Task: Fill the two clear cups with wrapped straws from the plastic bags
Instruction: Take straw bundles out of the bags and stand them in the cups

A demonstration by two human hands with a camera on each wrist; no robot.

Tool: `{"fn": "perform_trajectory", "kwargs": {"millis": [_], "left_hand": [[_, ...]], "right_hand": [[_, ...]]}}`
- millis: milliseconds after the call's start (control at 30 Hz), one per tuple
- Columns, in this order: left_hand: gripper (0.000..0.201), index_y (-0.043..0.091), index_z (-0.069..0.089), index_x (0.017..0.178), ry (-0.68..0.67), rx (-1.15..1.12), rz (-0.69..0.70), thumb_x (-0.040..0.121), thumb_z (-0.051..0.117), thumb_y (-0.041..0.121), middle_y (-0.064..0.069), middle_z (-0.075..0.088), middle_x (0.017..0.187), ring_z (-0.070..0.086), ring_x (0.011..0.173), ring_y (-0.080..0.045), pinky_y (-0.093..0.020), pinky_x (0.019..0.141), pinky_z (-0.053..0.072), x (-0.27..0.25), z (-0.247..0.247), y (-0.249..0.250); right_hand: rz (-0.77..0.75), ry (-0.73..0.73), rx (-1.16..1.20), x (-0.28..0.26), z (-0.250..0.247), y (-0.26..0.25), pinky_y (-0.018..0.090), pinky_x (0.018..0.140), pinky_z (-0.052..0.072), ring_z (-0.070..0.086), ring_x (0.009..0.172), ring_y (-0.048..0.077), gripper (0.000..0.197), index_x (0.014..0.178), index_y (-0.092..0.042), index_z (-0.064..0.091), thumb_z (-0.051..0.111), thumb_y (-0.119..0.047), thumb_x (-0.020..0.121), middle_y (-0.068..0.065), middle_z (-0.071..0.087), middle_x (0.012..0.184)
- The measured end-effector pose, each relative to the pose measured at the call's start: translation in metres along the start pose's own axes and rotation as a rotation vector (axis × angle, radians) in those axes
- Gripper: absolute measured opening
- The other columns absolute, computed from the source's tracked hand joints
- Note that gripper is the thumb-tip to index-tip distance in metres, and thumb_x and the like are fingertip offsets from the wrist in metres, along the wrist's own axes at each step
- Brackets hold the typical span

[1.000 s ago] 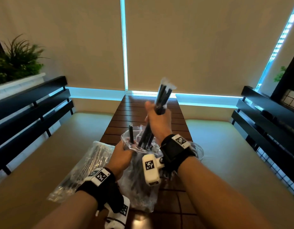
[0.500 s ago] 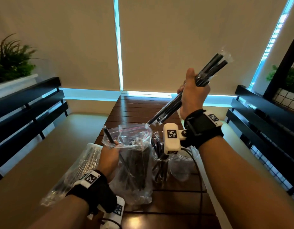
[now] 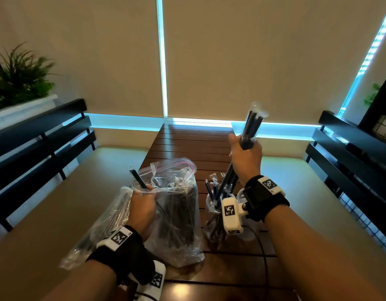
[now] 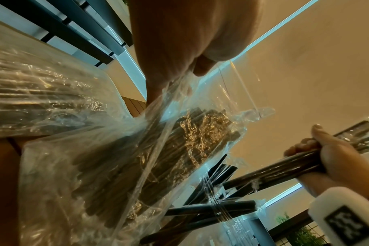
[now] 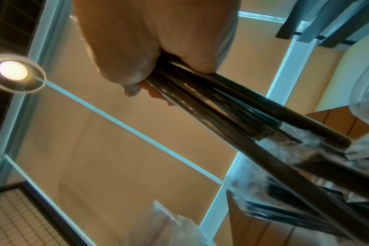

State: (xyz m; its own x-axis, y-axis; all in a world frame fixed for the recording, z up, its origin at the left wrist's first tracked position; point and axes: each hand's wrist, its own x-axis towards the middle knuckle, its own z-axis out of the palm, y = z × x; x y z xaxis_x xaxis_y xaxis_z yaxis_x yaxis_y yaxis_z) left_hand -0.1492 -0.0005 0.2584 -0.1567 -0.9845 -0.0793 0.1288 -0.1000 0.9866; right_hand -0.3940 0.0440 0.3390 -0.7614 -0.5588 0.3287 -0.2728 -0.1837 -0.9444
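My right hand [image 3: 244, 146] grips a bundle of black wrapped straws [image 3: 251, 127] almost upright. The bundle's lower ends reach down to the mouth of a clear cup [image 3: 210, 216] that holds several straws. In the right wrist view my fingers [image 5: 137, 86] curl round the bundle [image 5: 232, 119]. A second clear cup [image 3: 249, 235] is mostly hidden behind my right wrist camera. My left hand [image 3: 144, 192] pinches the rim of the open, standing plastic bag [image 3: 181, 218] of straws, together with one straw [image 3: 136, 178] that sticks up. The left wrist view shows that pinch on the bag [image 4: 137, 158].
A second bag of straws [image 3: 101, 224] lies to the left of my left hand, over the edge of the brown slatted table [image 3: 198, 144]. Cushioned benches with black slatted backs [image 3: 40, 144] flank the table. A cable runs from my right wrist across the tabletop.
My right hand has come down and left with the bundle and turned it from a slant to almost upright over the left cup. My left hand stays at the bag's rim.
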Motion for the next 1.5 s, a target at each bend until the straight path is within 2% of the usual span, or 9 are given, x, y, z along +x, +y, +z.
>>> {"fn": "perform_trajectory", "kwargs": {"millis": [133, 233, 333, 533, 700, 767, 900, 1100, 1500], "left_hand": [[0.018, 0.004, 0.065, 0.110, -0.006, 0.009, -0.037, 0.092, 0.061, 0.003, -0.019, 0.072, 0.103, 0.068, 0.101, -0.038, -0.062, 0.090, 0.055, 0.002, 0.001, -0.003], [0.025, -0.002, 0.062, 0.119, -0.014, 0.004, -0.064, 0.095, 0.058, 0.004, -0.017, 0.073, 0.105, 0.070, 0.102, -0.035, -0.062, 0.090, 0.055, 0.004, 0.002, -0.007], [0.021, -0.005, 0.065, 0.114, -0.013, 0.015, -0.078, 0.096, 0.056, 0.003, -0.018, 0.074, 0.104, 0.071, 0.098, -0.032, -0.056, 0.091, 0.057, 0.005, 0.005, -0.007], [0.019, 0.002, 0.066, 0.113, -0.022, 0.037, -0.063, 0.099, 0.053, 0.003, -0.013, 0.074, 0.106, 0.070, 0.102, -0.030, -0.055, 0.093, 0.056, 0.008, 0.012, -0.010], [0.012, 0.004, 0.064, 0.101, -0.017, 0.044, -0.071, 0.100, 0.052, 0.005, -0.017, 0.071, 0.106, 0.067, 0.106, -0.036, -0.058, 0.096, 0.053, 0.005, 0.018, -0.015], [0.010, 0.007, 0.064, 0.096, 0.004, 0.035, -0.073, 0.099, 0.054, 0.005, -0.022, 0.069, 0.106, 0.066, 0.108, -0.041, -0.061, 0.096, 0.052, 0.007, 0.017, -0.018], [0.012, 0.000, 0.065, 0.103, -0.013, 0.047, -0.051, 0.097, 0.057, 0.006, -0.021, 0.071, 0.107, 0.068, 0.106, -0.037, -0.064, 0.095, 0.051, 0.008, 0.012, -0.018], [0.011, -0.004, 0.064, 0.103, -0.011, 0.029, -0.052, 0.097, 0.056, 0.003, -0.018, 0.072, 0.104, 0.067, 0.106, -0.035, -0.059, 0.096, 0.052, 0.006, 0.011, -0.013], [0.017, 0.002, 0.067, 0.110, -0.036, 0.032, -0.052, 0.096, 0.057, 0.002, -0.013, 0.075, 0.105, 0.071, 0.103, -0.031, -0.057, 0.093, 0.056, 0.003, 0.009, -0.015]], "right_hand": [[-0.046, -0.091, -0.090, -0.009, 0.006, 0.028, 0.045, 0.078, 0.057, 0.065, 0.070, 0.018, 0.027, 0.073, -0.026, 0.057, 0.069, -0.048, 0.083, -0.007, 0.063, 0.067], [-0.019, -0.172, -0.139, -0.017, 0.006, 0.051, 0.030, 0.069, 0.053, 0.065, 0.066, 0.007, 0.028, 0.076, -0.021, 0.059, 0.070, -0.044, 0.087, -0.006, 0.066, 0.068], [0.038, -0.277, -0.235, -0.029, 0.003, 0.079, 0.035, 0.079, 0.054, 0.067, 0.075, 0.009, 0.026, 0.079, -0.021, 0.061, 0.073, -0.044, 0.086, -0.005, 0.069, 0.075], [0.048, -0.253, -0.209, -0.029, -0.004, 0.073, 0.036, 0.086, 0.054, 0.065, 0.093, 0.012, 0.062, 0.113, -0.029, 0.051, 0.089, -0.044, 0.066, -0.007, 0.067, 0.100], [-0.175, -0.156, -0.164, -0.017, 0.000, 0.042, 0.023, 0.079, 0.053, 0.062, 0.094, 0.009, 0.077, 0.138, -0.044, 0.035, 0.081, -0.044, 0.076, -0.005, 0.057, 0.113], [-0.241, -0.134, -0.220, -0.014, 0.004, 0.046, 0.026, 0.077, 0.056, 0.061, 0.088, 0.007, 0.057, 0.135, -0.040, 0.046, 0.073, -0.030, 0.087, -0.005, 0.058, 0.108], [-0.312, -0.173, -0.432, -0.019, 0.001, 0.074, 0.042, 0.084, 0.055, 0.061, 0.089, 0.011, 0.013, 0.089, -0.021, 0.071, 0.062, -0.011, 0.089, -0.006, 0.064, 0.097], [-0.360, -0.486, -0.725, -0.013, 0.002, 0.074, 0.039, 0.110, 0.036, 0.049, 0.130, 0.022, 0.050, 0.133, -0.015, 0.059, 0.030, -0.038, 0.100, 0.005, 0.059, 0.138], [-0.304, -0.621, -0.842, -0.029, 0.002, 0.093, 0.037, 0.113, 0.035, 0.050, 0.130, 0.022, 0.043, 0.130, -0.013, 0.061, 0.034, -0.035, 0.105, 0.007, 0.059, 0.137]]}}
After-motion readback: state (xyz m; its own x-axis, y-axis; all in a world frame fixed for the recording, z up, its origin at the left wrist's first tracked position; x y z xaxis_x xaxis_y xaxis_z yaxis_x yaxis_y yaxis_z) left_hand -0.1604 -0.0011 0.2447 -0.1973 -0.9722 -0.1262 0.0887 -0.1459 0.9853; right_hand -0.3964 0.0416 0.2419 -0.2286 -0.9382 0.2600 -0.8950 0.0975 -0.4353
